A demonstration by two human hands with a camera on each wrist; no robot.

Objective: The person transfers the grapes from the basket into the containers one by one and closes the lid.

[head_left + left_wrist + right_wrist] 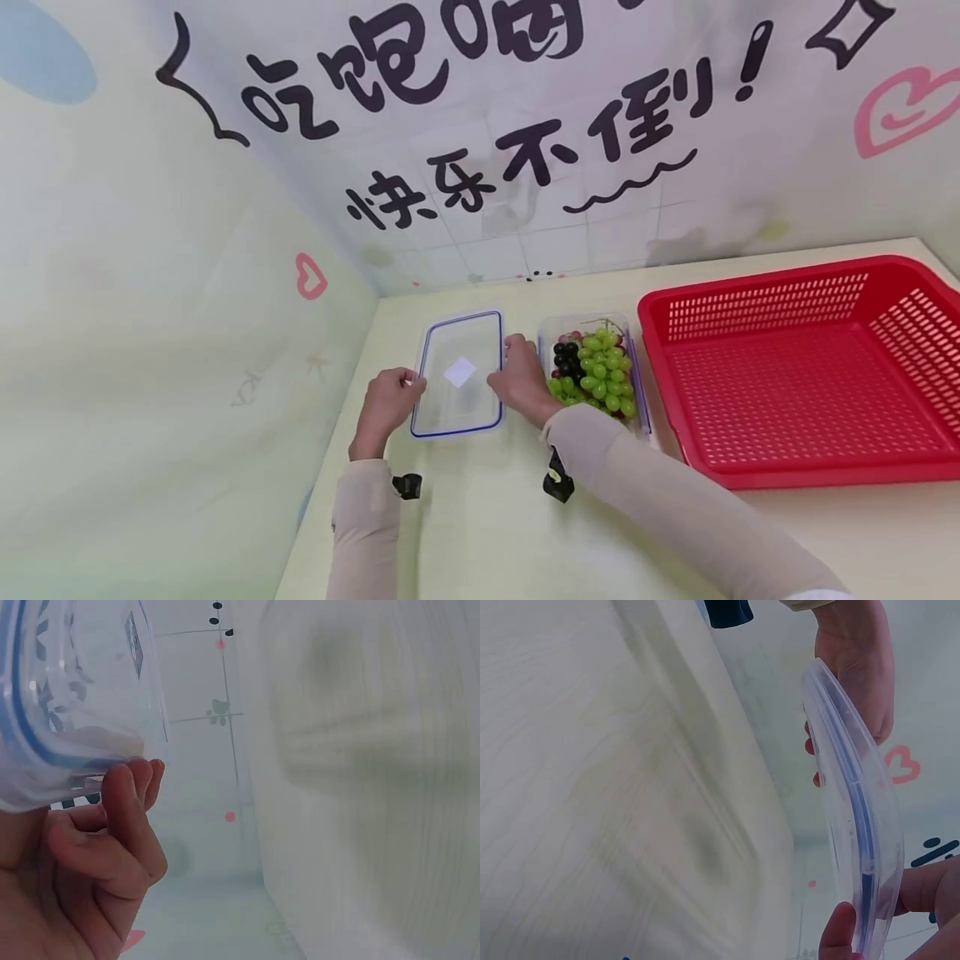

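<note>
A clear plastic lid (459,408) with a blue seal round its edge is held up off the table, a pale square label at its middle. My left hand (387,404) grips its left edge, fingertips against the underside in the left wrist view. On the opposite edge, my right hand (522,379) pinches it between thumb and fingers. The right wrist view shows the lid (862,817) edge-on between both hands. Just right of my right hand stands a clear container (640,379) holding green grapes (603,371) and black grapes (566,360); my right wrist partly hides it.
A large red plastic basket (757,392) with slotted sides takes up the right of the pale table (480,517). Walls with printed writing and hearts close off the back and left. Each wrist carries a black strap-like device.
</note>
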